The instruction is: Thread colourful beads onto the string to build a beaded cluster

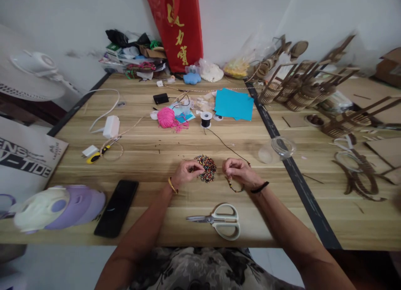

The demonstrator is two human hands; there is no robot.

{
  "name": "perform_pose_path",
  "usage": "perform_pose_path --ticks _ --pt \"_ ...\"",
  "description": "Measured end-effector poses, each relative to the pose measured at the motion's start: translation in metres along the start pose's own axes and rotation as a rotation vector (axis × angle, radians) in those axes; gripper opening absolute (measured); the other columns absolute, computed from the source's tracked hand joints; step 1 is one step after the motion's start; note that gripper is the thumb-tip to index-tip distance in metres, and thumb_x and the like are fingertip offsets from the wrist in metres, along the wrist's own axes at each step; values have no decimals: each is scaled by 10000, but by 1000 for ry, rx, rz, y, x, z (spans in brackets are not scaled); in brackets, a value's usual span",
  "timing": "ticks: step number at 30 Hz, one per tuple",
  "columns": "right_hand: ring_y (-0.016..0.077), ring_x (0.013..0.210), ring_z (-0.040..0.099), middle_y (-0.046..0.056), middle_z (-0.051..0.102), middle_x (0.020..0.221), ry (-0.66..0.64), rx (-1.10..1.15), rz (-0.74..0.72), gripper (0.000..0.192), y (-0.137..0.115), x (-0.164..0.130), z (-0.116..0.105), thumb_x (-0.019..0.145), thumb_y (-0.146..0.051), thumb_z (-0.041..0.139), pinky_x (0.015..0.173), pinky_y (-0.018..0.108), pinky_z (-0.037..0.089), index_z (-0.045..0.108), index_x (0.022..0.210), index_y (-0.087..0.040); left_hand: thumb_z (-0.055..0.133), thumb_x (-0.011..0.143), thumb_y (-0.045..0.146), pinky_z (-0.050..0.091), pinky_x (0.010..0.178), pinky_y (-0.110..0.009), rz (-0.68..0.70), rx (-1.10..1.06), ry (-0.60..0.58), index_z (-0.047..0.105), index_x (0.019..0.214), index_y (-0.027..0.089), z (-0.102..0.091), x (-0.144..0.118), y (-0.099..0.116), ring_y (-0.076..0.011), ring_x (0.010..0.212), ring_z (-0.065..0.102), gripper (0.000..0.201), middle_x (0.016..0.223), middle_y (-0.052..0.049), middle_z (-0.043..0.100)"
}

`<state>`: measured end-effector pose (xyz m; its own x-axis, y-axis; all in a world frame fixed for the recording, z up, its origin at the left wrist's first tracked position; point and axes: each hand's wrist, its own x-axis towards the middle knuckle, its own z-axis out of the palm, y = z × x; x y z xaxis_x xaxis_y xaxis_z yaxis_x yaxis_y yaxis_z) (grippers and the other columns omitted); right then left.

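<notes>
Scissors (216,219), phone (116,208) nearer than beads (206,169)

Your left hand (185,173) is covering part of the pile of tiny multicoloured beads (209,168), and anything in its pinch is proving too small to tell. Your right hand (240,173) is hiding a stretch of the thin dark beaded cord (231,185). The top edge is cropping the tall gold-lettered red bag (188,29); the left one, the round white fan (21,83).
</notes>
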<state>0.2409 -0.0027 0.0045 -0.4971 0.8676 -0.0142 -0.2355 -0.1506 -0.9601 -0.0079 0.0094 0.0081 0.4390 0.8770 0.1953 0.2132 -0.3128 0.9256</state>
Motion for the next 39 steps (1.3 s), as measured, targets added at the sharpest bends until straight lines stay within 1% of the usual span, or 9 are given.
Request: perform_pose_path --ticks 3,6,11,15,20,23,27,32,39 --pt "88 540 465 -12 536 651 -35 -150 22 239 1 1 4 738 -355 725 505 210 375 604 727 -150 679 750 276 469 672 -265 58 60 -62 696 704 118 -3 2 0 -151 679 609 166 713 -80 695" --pt "98 596 485 1 567 676 -2 -285 -1 223 3 2 13 754 -351 708 557 217 381 631 751 -142 665 761 244 451 625 -238 71 142 -141 695 706 130 -7 2 0 -131 649 582 130 708 -62 681" --pt "111 636 534 19 616 720 56 -333 1 260 6 4 28 751 -387 696 607 231 413 637 780 -135 644 771 195 451 663 -239 94 327 -270 688 734 149 -12 0 1 -135 691 576 74 718 -41 657" --pt "100 606 519 11 608 707 83 -362 -4 274 12 5 32 763 -404 681 577 221 402 630 786 -136 638 776 183 441 730 -262 141 468 -322 681 733 167 -10 -1 5 -140 701 569 63 716 -26 656" --pt "71 520 429 -23 537 633 135 -349 -9 286 17 5 34 793 -422 648 489 196 341 601 787 -141 615 781 166 435 750 -267 132 491 -380 680 728 174 4 -3 12 -143 707 577 84 720 -30 661" --pt "62 487 385 -40 494 599 140 -325 4 296 17 5 36 798 -438 636 457 190 309 583 788 -146 622 779 198 421 656 -241 64 457 -350 674 697 169 10 -4 13 -128 635 555 102 671 -23 644" --pt "66 497 378 -40 481 590 147 -327 -7 314 16 6 37 791 -456 637 455 190 302 576 773 -149 624 781 250 369 549 -208 -70 353 -262 670 677 168 14 -6 10 -98 526 492 140 579 13 612" --pt "73 516 407 -29 510 617 175 -325 -15 321 16 7 36 782 -464 644 469 194 317 573 757 -152 613 786 298 373 546 -199 -149 212 -218 669 690 149 18 -4 9 -103 559 514 186 611 7 637" --pt "68 496 416 -35 511 615 158 -287 16 327 16 8 34 764 -465 662 474 193 325 577 767 -149 561 818 302 377 547 -204 -206 151 -111 633 696 121 20 5 22 -103 542 498 230 573 7 589"
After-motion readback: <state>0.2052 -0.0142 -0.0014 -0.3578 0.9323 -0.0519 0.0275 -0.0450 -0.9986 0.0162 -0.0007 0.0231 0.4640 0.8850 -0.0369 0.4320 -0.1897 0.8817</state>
